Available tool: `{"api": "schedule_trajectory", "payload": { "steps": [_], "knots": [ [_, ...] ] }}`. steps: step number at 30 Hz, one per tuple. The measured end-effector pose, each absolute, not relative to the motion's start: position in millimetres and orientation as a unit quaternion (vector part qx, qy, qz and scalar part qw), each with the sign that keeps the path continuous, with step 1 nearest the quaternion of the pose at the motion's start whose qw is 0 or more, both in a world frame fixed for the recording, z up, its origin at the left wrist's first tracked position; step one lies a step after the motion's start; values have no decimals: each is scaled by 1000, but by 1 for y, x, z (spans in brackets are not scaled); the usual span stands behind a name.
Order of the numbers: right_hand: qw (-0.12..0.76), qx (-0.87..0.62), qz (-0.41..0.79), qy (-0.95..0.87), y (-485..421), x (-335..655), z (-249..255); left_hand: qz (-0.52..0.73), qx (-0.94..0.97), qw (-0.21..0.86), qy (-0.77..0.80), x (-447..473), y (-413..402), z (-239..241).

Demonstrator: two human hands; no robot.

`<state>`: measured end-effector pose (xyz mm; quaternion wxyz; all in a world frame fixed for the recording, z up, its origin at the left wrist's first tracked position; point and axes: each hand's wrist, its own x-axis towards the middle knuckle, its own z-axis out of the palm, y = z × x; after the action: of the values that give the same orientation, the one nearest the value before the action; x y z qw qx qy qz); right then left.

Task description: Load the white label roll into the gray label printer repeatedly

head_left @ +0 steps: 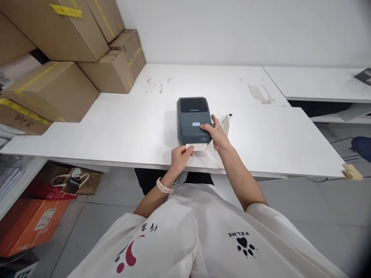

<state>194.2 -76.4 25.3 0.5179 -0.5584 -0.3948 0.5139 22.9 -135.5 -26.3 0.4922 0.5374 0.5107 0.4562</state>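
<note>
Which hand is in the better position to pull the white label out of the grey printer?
Left, probably. The left hand already pinches the white label at the printer's front slot. The right hand rests on the printer's right side, steadying it.

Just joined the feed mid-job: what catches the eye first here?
A dark grey label printer sits mid-table on the white table. The right hand rests on its right side while the left hand pinches the white label at its front slot. Cardboard boxes are stacked far left.

Dark grey printer (pixel 193 119), white table (pixel 121 131), brown boxes (pixel 58 90)
</note>
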Motion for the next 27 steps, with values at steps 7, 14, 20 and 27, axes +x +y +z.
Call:
{"api": "schedule_trajectory", "payload": {
  "steps": [7, 14, 20, 27],
  "knots": [
    [478, -571, 523, -414, -60, 196, 49, 437, 587, 445, 517, 16, -141, -19],
    [462, -582, 533, -404, -62, 196, 52, 584, 537, 259, 551, 10, -129, -10],
    [474, -571, 530, -410, -66, 195, 52, 513, 602, 354, 500, 19, -115, -12],
    [451, -537, 553, -451, -65, 206, 49, 536, 623, 339, 458, 17, -114, 0]
  ]
}}
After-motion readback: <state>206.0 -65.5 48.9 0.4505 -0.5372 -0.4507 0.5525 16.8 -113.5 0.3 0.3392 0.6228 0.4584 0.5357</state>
